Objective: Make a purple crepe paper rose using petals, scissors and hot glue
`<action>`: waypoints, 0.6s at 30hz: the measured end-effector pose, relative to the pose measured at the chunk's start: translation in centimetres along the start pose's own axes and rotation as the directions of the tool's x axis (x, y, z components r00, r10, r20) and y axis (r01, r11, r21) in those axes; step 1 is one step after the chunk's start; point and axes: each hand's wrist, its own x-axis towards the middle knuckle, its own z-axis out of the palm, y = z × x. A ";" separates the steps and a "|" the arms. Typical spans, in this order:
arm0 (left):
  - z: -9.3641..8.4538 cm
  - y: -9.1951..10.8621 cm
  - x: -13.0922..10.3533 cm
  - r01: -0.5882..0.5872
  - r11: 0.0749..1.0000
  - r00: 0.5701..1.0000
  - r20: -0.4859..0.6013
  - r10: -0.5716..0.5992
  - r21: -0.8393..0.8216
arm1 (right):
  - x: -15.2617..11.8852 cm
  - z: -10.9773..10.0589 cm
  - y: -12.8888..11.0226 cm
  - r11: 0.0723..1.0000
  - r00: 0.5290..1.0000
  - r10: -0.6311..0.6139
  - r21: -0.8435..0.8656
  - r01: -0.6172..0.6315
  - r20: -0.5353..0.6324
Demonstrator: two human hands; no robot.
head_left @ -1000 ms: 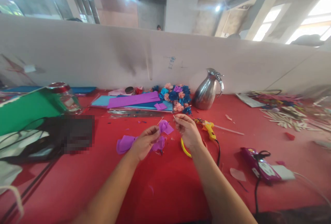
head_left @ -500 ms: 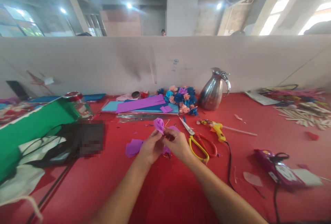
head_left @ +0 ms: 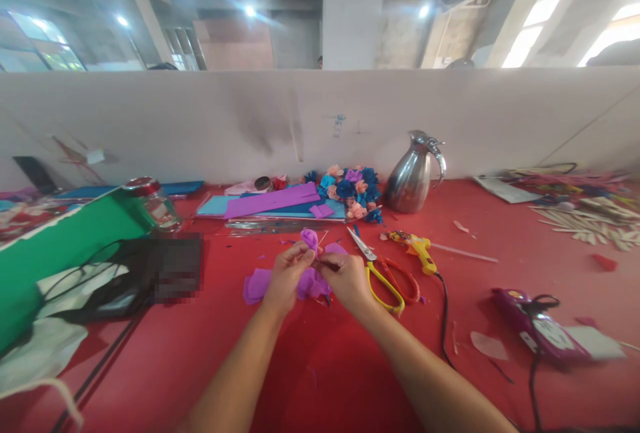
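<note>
A small purple paper flower [head_left: 309, 238] stands upright between my hands over the red table [head_left: 320, 373]. The fingers of my left hand [head_left: 287, 276] pinch it just below the bloom. My right hand [head_left: 347, 280] is closed at the flower's base, its fingertips close to the left ones; the stem is too small to make out. Purple paper pieces [head_left: 259, 285] lie beside and beneath the hands. Right of my right hand are scissors [head_left: 385, 276] with red and yellow handles, lying open.
A yellow glue gun [head_left: 423, 253] with a black cord lies right of the scissors. Behind are paper sheets [head_left: 270, 201], a bunch of paper flowers [head_left: 350, 190] and a steel jug [head_left: 410, 176]. A glass jar [head_left: 155, 206] stands left; a purple box [head_left: 545, 330] lies right.
My left hand has shifted slightly left and up, its fingers now higher around the flower's base. The bloom is turned more upright, and more purple paper shows beneath the hands.
</note>
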 end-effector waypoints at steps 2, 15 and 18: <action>-0.1 0.0 0.0 0.001 1.000 1.000 0.026 -0.001 0.011 | -0.1 0.0 -0.1 1.000 1.000 -0.007 -0.008 0.007 -0.019; 0.2 -0.1 0.0 0.074 0.997 0.996 0.050 -0.072 -0.024 | 0.0 0.0 0.1 1.000 0.999 -0.015 0.004 0.015 -0.029; 0.1 -0.2 0.0 0.063 0.998 0.996 0.065 -0.062 -0.014 | 0.1 0.2 0.4 1.000 1.000 -0.006 0.015 0.006 -0.014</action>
